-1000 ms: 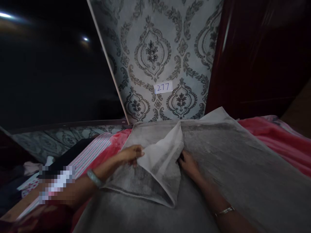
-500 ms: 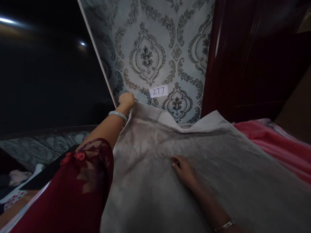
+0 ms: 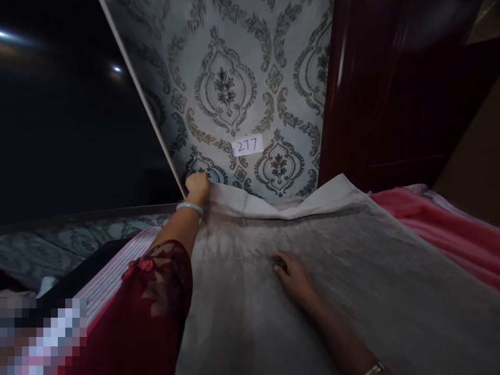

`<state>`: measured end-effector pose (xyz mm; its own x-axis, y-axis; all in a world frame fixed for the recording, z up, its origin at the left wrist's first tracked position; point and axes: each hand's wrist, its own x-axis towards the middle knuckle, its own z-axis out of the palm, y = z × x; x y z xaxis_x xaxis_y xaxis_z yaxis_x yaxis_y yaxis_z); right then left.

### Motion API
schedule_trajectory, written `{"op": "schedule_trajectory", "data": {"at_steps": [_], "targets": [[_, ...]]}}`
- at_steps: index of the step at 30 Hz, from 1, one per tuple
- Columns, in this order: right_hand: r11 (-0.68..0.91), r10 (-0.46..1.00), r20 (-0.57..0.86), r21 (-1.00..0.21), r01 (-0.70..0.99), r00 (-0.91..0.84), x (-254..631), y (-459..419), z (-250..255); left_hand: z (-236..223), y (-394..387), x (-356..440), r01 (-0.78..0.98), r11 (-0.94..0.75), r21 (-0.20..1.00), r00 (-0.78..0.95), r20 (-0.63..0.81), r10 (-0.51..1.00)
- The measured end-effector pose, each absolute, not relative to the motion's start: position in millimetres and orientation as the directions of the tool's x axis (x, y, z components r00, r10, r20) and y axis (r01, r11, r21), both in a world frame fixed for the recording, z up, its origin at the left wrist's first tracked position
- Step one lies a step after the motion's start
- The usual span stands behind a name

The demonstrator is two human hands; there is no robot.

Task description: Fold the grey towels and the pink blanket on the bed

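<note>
A large grey cloth [image 3: 351, 281] lies spread over a bed, its pale far edge rumpled against the wall. My left hand [image 3: 197, 186] is stretched out to the far left corner of the cloth, fingers closed on that corner, a pale bangle at the wrist and a dark red sleeve on the arm. Resting on the middle of the cloth is my right hand [image 3: 291, 273], fingers curled down and pressing on the fabric; a thin bracelet shows at its wrist.
Patterned grey wallpaper with a small label reading 277 [image 3: 247, 145] stands behind the bed. A dark red wooden wardrobe [image 3: 390, 88] is at the right. Pink bedding [image 3: 441, 229] shows right of the cloth, striped fabric [image 3: 117, 271] at the left.
My left hand carried the folded-over corner of the cloth away from me to the far left by the wall, laying the cloth flat. My right hand stayed pressed on the middle.
</note>
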<state>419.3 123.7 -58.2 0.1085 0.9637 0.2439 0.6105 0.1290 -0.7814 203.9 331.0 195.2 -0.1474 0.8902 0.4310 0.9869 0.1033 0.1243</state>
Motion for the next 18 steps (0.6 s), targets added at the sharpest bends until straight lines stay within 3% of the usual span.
{"op": "schedule_trajectory", "data": {"at_steps": [6, 12, 15, 18], "targets": [[0.163, 0.950, 0.288, -0.789, 0.593, 0.122, 420, 126, -68, 191, 352, 185, 0.958, 0.214, 0.189, -0.271, 0.363, 0.891], [0.152, 0.954, 0.272, -0.801, 0.579, 0.127, 421, 125, -69, 158, 351, 183, 0.968, 0.194, 0.159, -0.242, 0.395, 0.886], [0.174, 0.948, 0.295, -0.794, 0.582, 0.118, 422, 125, -70, 133, 336, 186, 0.991, 0.093, 0.095, -0.126, 0.455, 0.881], [0.190, 0.943, 0.312, -0.785, 0.589, 0.111, 423, 126, -73, 97, 313, 187, 0.964, -0.250, -0.091, 0.266, 0.397, 0.878]]}}
